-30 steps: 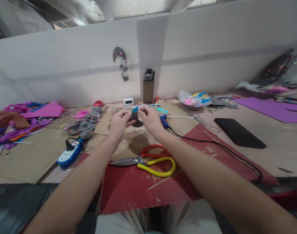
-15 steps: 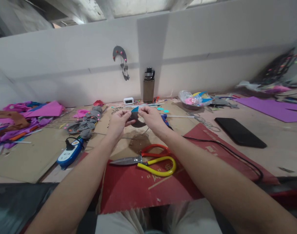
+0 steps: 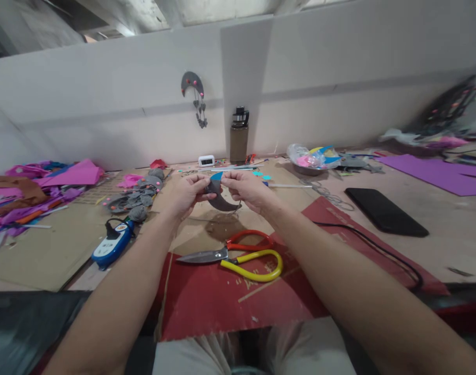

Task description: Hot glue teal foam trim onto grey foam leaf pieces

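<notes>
- While I hold both hands up over the bench, my left hand (image 3: pixel 186 194) pinches one end of a grey crescent (image 3: pixel 223 203) between thumb and fingers.
- My right hand (image 3: pixel 246 188) pinches the same crescent from the other side, its fingertips close to those of the left.
- The crescent hangs between the two hands, its curved tail dropping below my right thumb.
- A blue scrap (image 3: pixel 216 176) sticks up at the top of the crescent, just above my fingertips; whether it is stuck on I cannot tell.
- Scissors (image 3: pixel 238 256) with red and yellow loops lie below both hands, nearer to me, on a red card (image 3: pixel 222 307).
- A blue-and-white plug block (image 3: pixel 111 246) lies down and to the left of my left hand, well apart from it.
- Grey pieces (image 3: pixel 142 195) lie heaped just left of my left hand.
- A bottle (image 3: pixel 239 138) stands beyond my hands, at the wall.
- A phone (image 3: pixel 384 212) lies well to the right of my right hand.
</notes>
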`<state>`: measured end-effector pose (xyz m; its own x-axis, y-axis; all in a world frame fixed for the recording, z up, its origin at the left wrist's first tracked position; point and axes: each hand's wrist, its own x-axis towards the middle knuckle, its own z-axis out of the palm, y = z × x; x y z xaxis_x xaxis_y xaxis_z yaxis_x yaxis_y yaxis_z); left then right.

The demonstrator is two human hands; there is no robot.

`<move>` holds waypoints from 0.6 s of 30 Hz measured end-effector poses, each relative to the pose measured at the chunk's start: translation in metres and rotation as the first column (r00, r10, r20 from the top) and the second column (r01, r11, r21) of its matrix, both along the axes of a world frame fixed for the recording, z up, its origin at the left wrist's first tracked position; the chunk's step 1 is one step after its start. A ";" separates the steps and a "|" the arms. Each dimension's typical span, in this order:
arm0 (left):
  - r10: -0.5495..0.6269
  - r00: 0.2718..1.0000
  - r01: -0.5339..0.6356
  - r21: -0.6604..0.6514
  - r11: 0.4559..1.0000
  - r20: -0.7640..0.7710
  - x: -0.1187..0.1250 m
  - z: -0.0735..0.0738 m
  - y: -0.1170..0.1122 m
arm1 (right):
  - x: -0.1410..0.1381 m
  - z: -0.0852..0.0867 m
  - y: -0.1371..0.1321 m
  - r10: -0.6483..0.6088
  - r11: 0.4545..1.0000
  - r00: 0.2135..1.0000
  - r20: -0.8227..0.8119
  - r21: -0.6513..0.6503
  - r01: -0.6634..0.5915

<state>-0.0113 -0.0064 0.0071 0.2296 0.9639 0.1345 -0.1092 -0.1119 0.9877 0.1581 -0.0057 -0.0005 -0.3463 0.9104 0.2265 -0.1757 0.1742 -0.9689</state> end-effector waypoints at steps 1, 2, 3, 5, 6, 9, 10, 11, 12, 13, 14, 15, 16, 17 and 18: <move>-0.014 1.000 0.014 0.000 1.000 0.000 0.000 0.000 0.000 | 0.001 -0.001 0.000 0.024 1.000 1.000 -0.003 0.002 -0.024; -0.029 1.000 0.029 0.000 1.000 0.000 -0.001 0.000 0.000 | 0.001 -0.001 0.001 0.044 0.999 0.999 -0.002 0.003 -0.044; -0.041 0.999 0.041 0.002 0.999 0.002 -0.002 0.000 0.000 | 0.001 -0.002 0.001 0.058 0.998 0.998 0.001 0.003 -0.058; -0.052 0.999 0.052 0.011 0.999 0.009 -0.004 -0.001 0.001 | 0.002 -0.003 0.002 0.074 0.997 0.997 0.007 -0.001 -0.074; -0.050 0.999 0.050 0.018 0.999 0.013 -0.004 -0.001 0.002 | 0.001 -0.003 0.001 0.072 0.997 0.997 0.009 -0.006 -0.072; -0.034 0.999 0.033 0.041 0.999 0.010 -0.007 -0.002 0.004 | 0.000 -0.003 0.000 0.051 0.999 0.998 0.028 -0.001 -0.051; -0.036 0.999 0.036 0.046 0.998 0.000 -0.007 -0.003 0.005 | -0.001 -0.002 -0.001 0.042 0.999 0.998 0.040 0.011 -0.043; -0.041 0.999 0.042 0.051 0.998 -0.009 -0.008 -0.003 0.006 | -0.002 -0.002 -0.002 0.032 0.999 0.998 0.053 0.028 -0.034; -0.052 0.999 0.053 0.056 0.997 -0.015 -0.008 -0.003 0.006 | -0.003 -0.002 -0.003 0.021 0.999 0.998 0.065 0.045 -0.024; -0.067 0.998 0.068 0.062 0.996 -0.015 -0.007 -0.003 0.006 | -0.004 -0.002 -0.003 0.006 0.998 0.997 0.077 0.056 -0.010; -0.084 0.996 0.085 0.071 0.994 -0.010 -0.007 -0.004 0.006 | -0.005 -0.002 -0.004 -0.017 0.998 0.996 0.089 0.061 0.012; -0.101 0.995 0.100 0.082 0.992 -0.001 -0.007 -0.004 0.007 | -0.006 -0.002 -0.004 -0.045 0.997 0.994 0.100 0.059 0.039; -0.115 0.993 0.114 0.092 0.989 0.009 -0.006 -0.005 0.006 | -0.007 -0.002 -0.004 -0.072 0.996 0.991 0.111 0.053 0.067; -0.125 0.992 0.123 0.100 0.987 0.020 -0.005 -0.005 0.006 | -0.008 -0.002 -0.004 -0.096 0.995 0.988 0.122 0.046 0.091; -0.127 0.991 0.123 0.105 0.987 0.031 -0.004 -0.005 0.006 | -0.008 -0.002 -0.004 -0.115 0.993 0.985 0.130 0.041 0.111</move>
